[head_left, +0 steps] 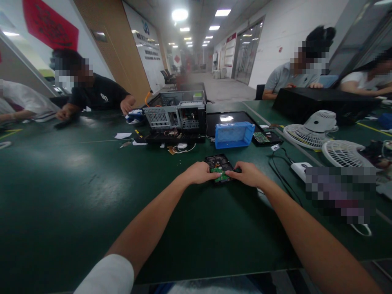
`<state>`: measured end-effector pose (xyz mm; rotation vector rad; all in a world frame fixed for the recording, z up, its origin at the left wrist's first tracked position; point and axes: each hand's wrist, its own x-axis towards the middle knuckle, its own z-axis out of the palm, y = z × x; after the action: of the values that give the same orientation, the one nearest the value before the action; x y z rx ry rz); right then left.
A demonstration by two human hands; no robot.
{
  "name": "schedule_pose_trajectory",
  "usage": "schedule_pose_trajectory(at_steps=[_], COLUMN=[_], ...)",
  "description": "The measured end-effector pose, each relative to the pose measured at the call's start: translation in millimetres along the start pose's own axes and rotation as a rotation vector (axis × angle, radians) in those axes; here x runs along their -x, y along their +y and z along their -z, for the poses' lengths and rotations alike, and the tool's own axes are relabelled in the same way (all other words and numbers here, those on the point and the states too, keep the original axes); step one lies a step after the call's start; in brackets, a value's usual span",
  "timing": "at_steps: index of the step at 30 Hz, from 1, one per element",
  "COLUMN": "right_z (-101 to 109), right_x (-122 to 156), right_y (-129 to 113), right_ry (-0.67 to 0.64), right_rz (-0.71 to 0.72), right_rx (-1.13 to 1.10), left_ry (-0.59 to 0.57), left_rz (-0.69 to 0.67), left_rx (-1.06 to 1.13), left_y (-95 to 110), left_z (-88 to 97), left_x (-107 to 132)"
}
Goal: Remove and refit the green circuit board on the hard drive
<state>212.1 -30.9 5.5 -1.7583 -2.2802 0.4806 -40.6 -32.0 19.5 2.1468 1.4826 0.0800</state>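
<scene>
From here, the left hand (199,172) and right hand (246,174) grip the black drive (221,160), thumbs on its green board (223,178), maybe fitting it, so gentle pushing seems needed next.

Bare forearms (159,208) forward and converging, left hand (199,173) and right hand (246,173) close together, thumbs (214,176) inward, fingers (200,165) probably curled.
</scene>
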Motion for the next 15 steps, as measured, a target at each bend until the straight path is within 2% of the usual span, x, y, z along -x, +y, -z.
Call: schedule_pose_trajectory(at_steps=[4,7,11,13,15], right_z=[7.3,9.7,4.8,1.0,-1.5], right_x=[-0.8,-3.4,-10.1,-13.6,-15.7], right_y=[-1.5,1.4,9.3,14.5,19.6], right_ry=[0.132,0.257,0.371,0.436,0.465], right_rz=[-0.105,-0.183,-0.197,-0.195,-0.175], right_rx=[-0.093,-0.366,-0.754,-0.772,-0.699], left_ry=[0.014,0.028,0.057,0.066,0.084], left_rz=[0.001,-0.008,-0.007,-0.002,-0.005], left_rx=[0.003,-0.004,-0.016,-0.02,-0.039], left_y=[0.3,0.2,0.9,2.1,3.5], left_z=[0.2,-0.5,-2.3,-3.5,-4.8], left_x=[0.8,-0.1,-1.6,-1.7,-1.3])
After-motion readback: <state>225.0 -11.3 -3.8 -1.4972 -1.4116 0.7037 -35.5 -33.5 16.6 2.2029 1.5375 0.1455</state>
